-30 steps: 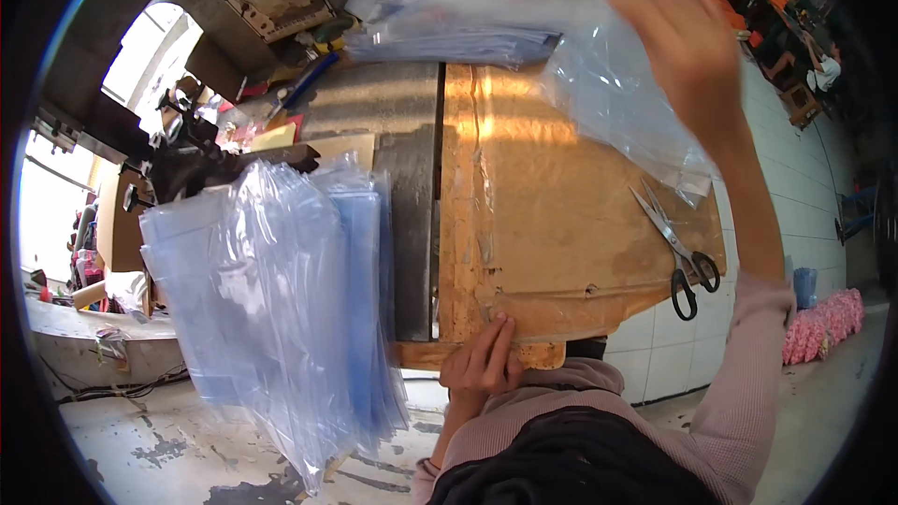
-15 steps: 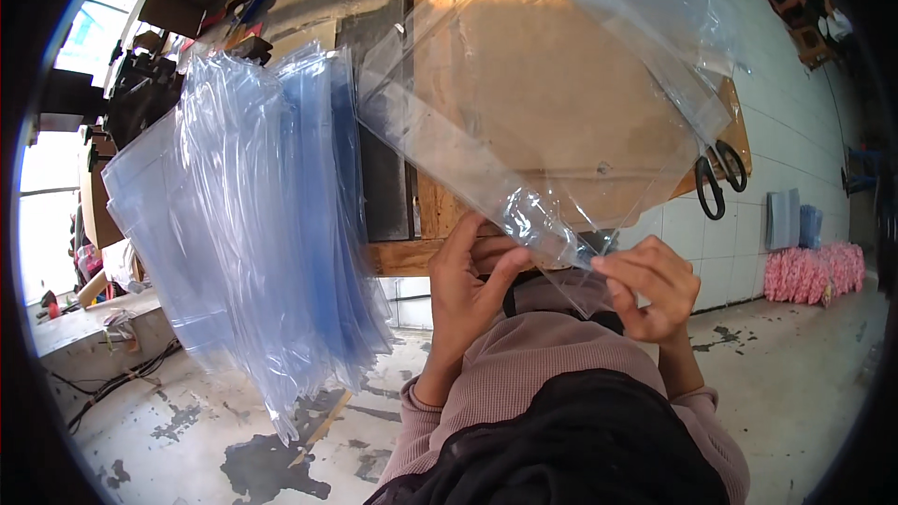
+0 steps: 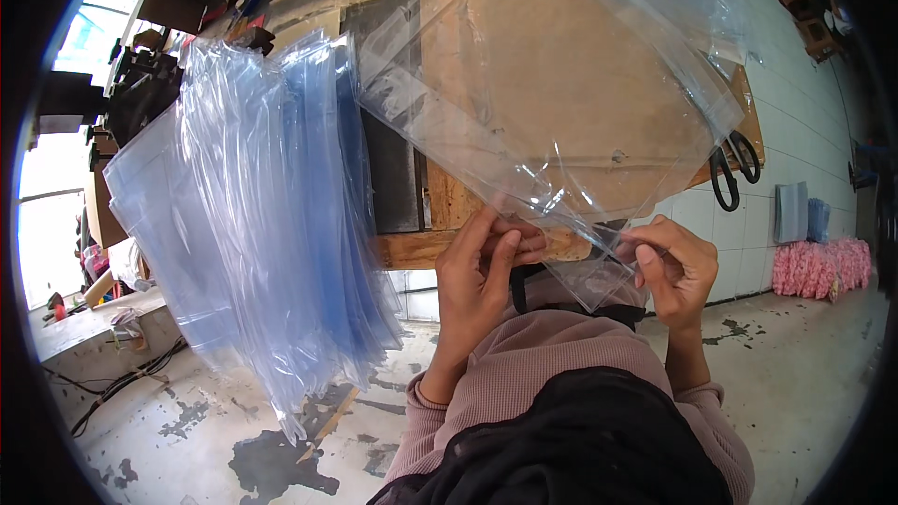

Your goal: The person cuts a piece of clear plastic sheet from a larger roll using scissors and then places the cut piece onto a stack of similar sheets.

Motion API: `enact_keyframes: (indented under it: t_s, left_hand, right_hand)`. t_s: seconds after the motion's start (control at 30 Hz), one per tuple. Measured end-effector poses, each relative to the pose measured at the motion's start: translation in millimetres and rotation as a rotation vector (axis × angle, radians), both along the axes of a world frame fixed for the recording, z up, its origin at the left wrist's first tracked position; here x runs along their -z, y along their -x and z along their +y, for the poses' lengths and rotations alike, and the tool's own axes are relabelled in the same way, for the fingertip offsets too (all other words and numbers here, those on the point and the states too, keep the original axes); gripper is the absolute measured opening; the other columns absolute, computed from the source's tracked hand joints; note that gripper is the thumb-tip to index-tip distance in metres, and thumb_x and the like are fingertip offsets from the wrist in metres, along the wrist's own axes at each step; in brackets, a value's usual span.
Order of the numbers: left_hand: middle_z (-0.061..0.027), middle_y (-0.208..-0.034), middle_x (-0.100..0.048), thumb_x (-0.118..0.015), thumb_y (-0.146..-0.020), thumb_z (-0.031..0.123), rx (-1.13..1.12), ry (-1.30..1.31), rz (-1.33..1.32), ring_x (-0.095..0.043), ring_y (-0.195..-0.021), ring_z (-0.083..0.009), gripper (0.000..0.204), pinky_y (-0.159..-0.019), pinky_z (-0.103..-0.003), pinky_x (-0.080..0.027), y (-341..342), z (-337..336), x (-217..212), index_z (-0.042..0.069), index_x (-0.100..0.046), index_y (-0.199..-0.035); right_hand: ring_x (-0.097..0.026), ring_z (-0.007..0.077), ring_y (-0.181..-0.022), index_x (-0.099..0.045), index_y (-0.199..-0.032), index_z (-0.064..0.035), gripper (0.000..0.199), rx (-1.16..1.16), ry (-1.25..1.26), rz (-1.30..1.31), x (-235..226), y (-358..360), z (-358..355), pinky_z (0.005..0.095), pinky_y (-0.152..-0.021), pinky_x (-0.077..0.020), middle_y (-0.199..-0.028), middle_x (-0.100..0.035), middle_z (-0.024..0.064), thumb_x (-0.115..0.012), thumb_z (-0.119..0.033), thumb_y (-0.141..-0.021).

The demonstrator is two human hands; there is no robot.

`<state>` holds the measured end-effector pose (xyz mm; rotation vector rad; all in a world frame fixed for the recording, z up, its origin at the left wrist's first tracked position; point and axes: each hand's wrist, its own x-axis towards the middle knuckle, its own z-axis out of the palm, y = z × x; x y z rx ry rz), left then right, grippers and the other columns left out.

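The stacked bags (image 3: pixel 271 215) at left seemed done, while the clear bag (image 3: pixel 543 112) across the table (image 3: pixel 412 251) looked unfinished, its near end pinched by the right hand (image 3: pixel 681 271), the left hand (image 3: pixel 475 271) curled beside it, grip unclear.

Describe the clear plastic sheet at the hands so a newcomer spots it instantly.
Start at the brown-topped table before the person. Across its near edge spreads the clear plastic sheet, slanting toward the right hand. Unlike the bluish plastic pile on its left, it is nearly colourless and pinched by that hand.
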<state>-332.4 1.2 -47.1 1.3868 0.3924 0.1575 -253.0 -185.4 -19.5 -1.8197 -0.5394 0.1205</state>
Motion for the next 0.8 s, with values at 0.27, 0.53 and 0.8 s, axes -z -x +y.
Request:
enact_keyframes:
  t_s: [0.27,0.53,0.8]
  left_hand:
    - [-0.0218,-0.124,-0.047,-0.041,-0.084,-0.009,-0.329,-0.440,-0.103,-0.054,-0.109,-0.0274,0.071,-0.090,-0.029,-0.042,-6.5,11.1,11.0,-0.001,-0.003,-0.144]
    - [-0.0206,-0.129,-0.047,-0.045,-0.092,0.004,-0.550,-0.267,-0.190,-0.055,-0.108,-0.0219,0.054,-0.087,-0.027,-0.046,-17.7,23.9,-16.3,-0.002,-0.024,-0.141]
    - [-0.0159,-0.115,-0.060,-0.052,-0.090,0.001,-0.452,-0.426,-0.166,-0.060,-0.100,-0.0167,0.028,-0.087,-0.027,-0.047,-14.1,12.8,-3.2,-0.006,-0.054,-0.116]
  right_hand:
    - [-0.050,0.0226,-0.057,-0.055,-0.066,-0.0073,0.016,-0.615,0.316,-0.143,-10.3,-9.2,-13.7,0.0319,-0.044,-0.0388,-0.064,-0.048,0.0042,-0.061,-0.004,-0.052]
    - [-0.048,0.0230,-0.062,-0.047,-0.064,-0.0081,0.018,-0.787,0.390,-0.042,2.2,-10.3,-9.8,0.0336,-0.048,-0.0385,-0.064,-0.044,0.0042,-0.062,-0.011,-0.054]
    - [-0.053,0.0243,-0.068,-0.054,-0.071,-0.0070,0.015,-0.831,0.312,0.003,5.3,-13.4,-8.5,0.0345,-0.055,-0.0432,-0.069,-0.050,0.0055,-0.066,-0.012,-0.063]
